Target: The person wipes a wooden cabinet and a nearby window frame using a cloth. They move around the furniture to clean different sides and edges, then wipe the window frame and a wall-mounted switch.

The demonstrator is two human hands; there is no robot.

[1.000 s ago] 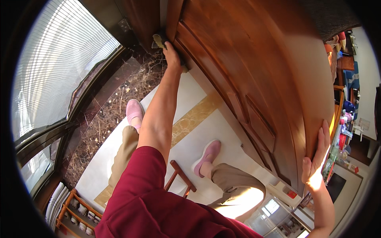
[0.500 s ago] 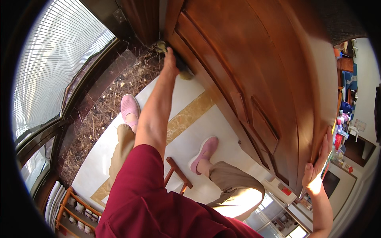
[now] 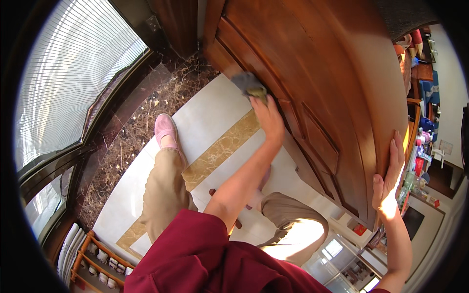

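A brown wooden door [image 3: 312, 78] with raised panels fills the upper right. My left hand [image 3: 269, 119] is closed on a bunched grey and yellowish cloth [image 3: 249, 83], somewhat blurred, against the low part of the door face. My right hand [image 3: 387, 183] lies along the door's free edge, fingers stretched out and thumb apart, with nothing held in it.
Below, my feet in pink shoes [image 3: 166, 128] stand on white tiles with a tan marble strip [image 3: 222, 151]. A small wooden stool [image 3: 238, 223] is partly hidden under my left arm. At lower left stands a shoe rack [image 3: 80, 259]; a dark marble threshold [image 3: 141, 127] borders the doorway.
My left hand has moved with the cloth from the door's far bottom corner rightward and nearer along the door. My right hand stays on the edge, and the door has shifted slightly in view.
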